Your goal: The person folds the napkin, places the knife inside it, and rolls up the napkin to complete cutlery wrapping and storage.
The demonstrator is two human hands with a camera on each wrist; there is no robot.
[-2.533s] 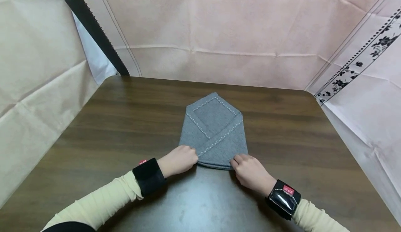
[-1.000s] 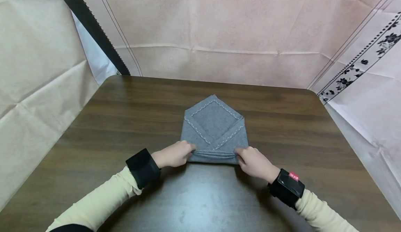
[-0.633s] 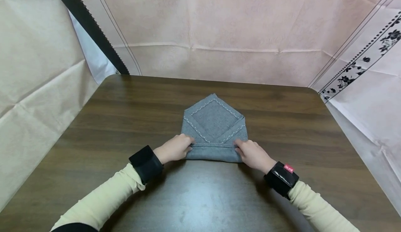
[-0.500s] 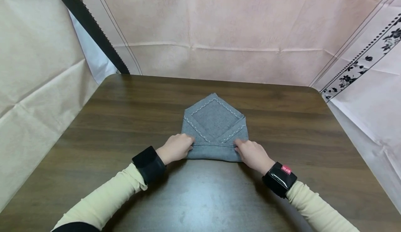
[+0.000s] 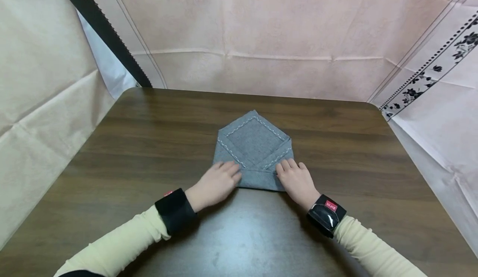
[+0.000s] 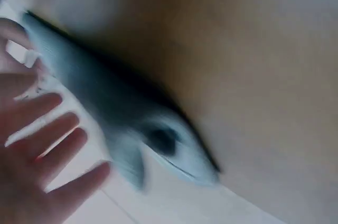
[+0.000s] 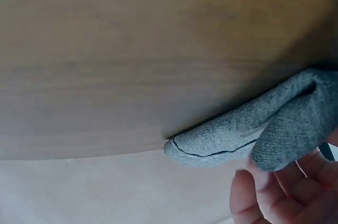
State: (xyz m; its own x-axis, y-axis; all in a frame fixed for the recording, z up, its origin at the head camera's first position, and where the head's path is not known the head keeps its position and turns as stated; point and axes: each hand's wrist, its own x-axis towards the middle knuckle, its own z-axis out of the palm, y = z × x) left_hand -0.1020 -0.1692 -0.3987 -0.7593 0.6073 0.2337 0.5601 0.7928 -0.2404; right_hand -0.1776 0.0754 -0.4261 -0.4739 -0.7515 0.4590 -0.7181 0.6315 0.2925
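A grey cloth [image 5: 254, 142] with white stitching lies folded like an envelope in the middle of the dark wooden table [image 5: 149, 144], its point facing away from me. Its near edge is turned up into a narrow band. My left hand [image 5: 218, 181] lies flat on the band's left end with straight fingers. My right hand [image 5: 295, 179] lies flat on the right end. The left wrist view is blurred and shows spread fingers [image 6: 42, 145] beside the cloth [image 6: 121, 113]. The right wrist view shows the cloth's thick folded corner [image 7: 237, 134] against my fingertips [image 7: 285, 197].
Pale pink sheets [image 5: 261, 36] hang close behind the table and down both sides. A black toothed strip [image 5: 101, 32] runs down at the back left, and a floral border [image 5: 429, 73] at the right. The table's rounded far corners stand near the sheets.
Both hands pinched the cloth's near edge and folded it up away from me into a band. They have since let go and lie flat on that fold.
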